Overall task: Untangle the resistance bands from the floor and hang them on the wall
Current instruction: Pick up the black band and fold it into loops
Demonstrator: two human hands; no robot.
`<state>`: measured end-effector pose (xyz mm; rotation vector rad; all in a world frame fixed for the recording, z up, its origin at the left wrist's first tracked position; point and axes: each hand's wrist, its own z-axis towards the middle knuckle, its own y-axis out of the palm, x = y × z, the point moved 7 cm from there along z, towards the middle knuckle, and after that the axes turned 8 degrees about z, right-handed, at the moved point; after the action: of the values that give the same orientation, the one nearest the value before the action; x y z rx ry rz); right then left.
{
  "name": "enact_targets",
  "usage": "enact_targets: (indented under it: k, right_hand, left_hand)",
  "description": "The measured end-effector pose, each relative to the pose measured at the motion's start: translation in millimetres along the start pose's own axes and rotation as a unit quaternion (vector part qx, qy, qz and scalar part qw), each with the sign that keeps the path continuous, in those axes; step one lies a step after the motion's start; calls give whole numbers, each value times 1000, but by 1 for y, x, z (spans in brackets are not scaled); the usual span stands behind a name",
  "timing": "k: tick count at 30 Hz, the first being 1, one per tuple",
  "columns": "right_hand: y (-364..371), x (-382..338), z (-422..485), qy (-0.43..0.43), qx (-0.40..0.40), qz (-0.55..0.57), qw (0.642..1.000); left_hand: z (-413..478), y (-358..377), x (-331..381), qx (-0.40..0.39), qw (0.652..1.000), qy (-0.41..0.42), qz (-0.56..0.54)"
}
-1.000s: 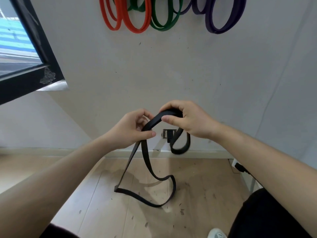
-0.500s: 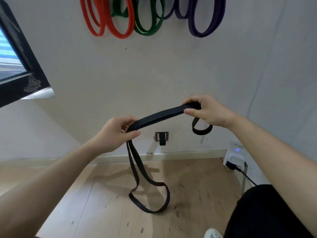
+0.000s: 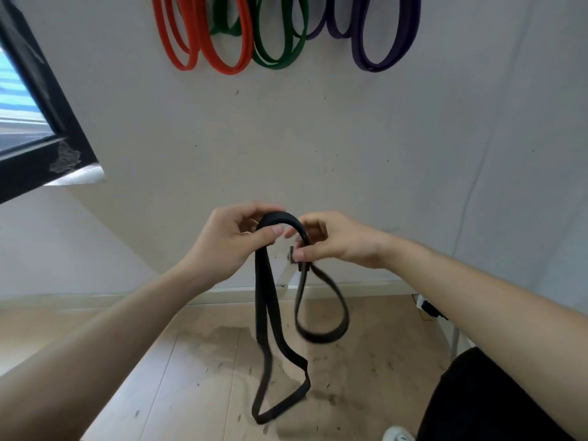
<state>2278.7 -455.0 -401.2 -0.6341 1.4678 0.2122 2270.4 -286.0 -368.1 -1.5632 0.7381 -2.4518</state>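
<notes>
Band: black band [image 3: 266, 300] hangs mid-air, loops dangling over floor [image 3: 191, 361] nr its wall edge.
Grip: left hand [image 3: 235, 241] & right hand [image 3: 337, 241] both clamped on top bend.
Feel: prob. light, floppy, stretchy; take at fold.

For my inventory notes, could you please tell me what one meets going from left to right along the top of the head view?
Window frame → orange bands → green bands → purple bands.
</notes>
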Motion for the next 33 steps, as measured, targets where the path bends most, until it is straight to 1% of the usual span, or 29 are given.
enact_targets:
  k: [2,3,5,10,14,18,21,23,26,29,33]
  right_hand:
    - [11,-12,5,-47,16,46,998]
    - [12,-17,6,-62,34,52,996]
    - [11,-23,5,-74,63,35,995]
    - [8,-33,1,-85,76,-30,993]
    - [-2,-41,-4,-107,119,-35,987]
    - [-24,-52,-12,-136,176,-44,974]
    - [-40,-55,-18,-152,212,-50,964]
    - [-51,-54,-20,-158,233,-28,959]
    - [-68,-53,-24,-173,269,10,947]
    - [-81,-50,-26,-174,290,37,940]
    - [-91,-31,-25,-121,278,33,952]
  left_hand:
    - [-1,1,2,-6,1000,14,9]
    - [-1,1,2,-7,1000,18,13]
    - [-2,-2,-1,-14,1000,20,19]
    - [-5,1,-12,-47,996,13,81]
    - [-5,4,-17,-55,989,17,136]
    - [-3,2,-29,-47,985,-16,167]
    - [-1,1,-34,-38,984,-35,170]
    - [1,0,-36,-39,984,-46,168]
    - [1,4,-41,-66,980,-64,178]
    - [1,3,-44,-72,984,-92,135]
    - [1,-10,-45,-32,991,-127,7]
